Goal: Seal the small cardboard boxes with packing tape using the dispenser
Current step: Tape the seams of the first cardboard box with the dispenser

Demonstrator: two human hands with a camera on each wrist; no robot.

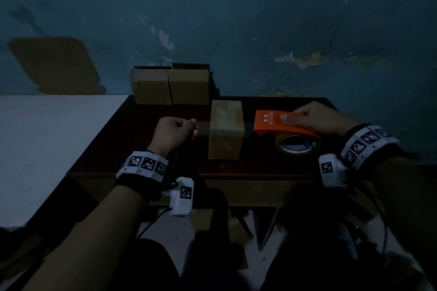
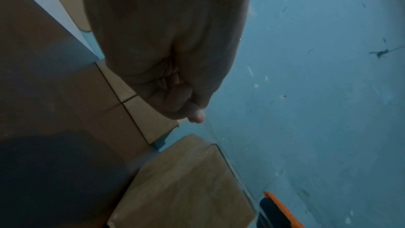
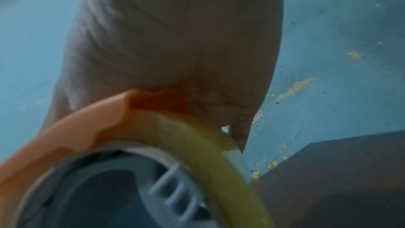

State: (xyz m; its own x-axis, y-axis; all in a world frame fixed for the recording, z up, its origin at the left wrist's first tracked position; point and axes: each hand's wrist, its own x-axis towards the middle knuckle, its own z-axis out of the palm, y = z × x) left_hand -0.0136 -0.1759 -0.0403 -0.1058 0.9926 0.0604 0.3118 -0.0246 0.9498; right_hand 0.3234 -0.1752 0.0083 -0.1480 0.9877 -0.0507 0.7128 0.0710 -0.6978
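Your small cardboard box (image 1: 225, 129) stands on the dark desk (image 1: 260, 168) between your two hands, with a strip of clear tape (image 1: 203, 128) stretched across its top. Your left hand (image 1: 173, 134) has its fingers (image 1: 192, 123) curled together, pinching the free tape end just left of the box; your right hand (image 1: 316, 118) is wrapped around the orange dispenser (image 1: 272, 123) just right of it, thumb on its side, the tape roll (image 1: 296, 144) hanging beneath. The box looks light and probably empty, so it is likely to slide or tip if you pull sideways; press the tape down onto it rather than dragging. The tape is thin, floppy and sticky, so keep it taut or it will likely fold onto itself. Hold the dispenser by its rigid body, away from the cutting edge. Two more boxes (image 1: 170, 85) wait against the wall behind.
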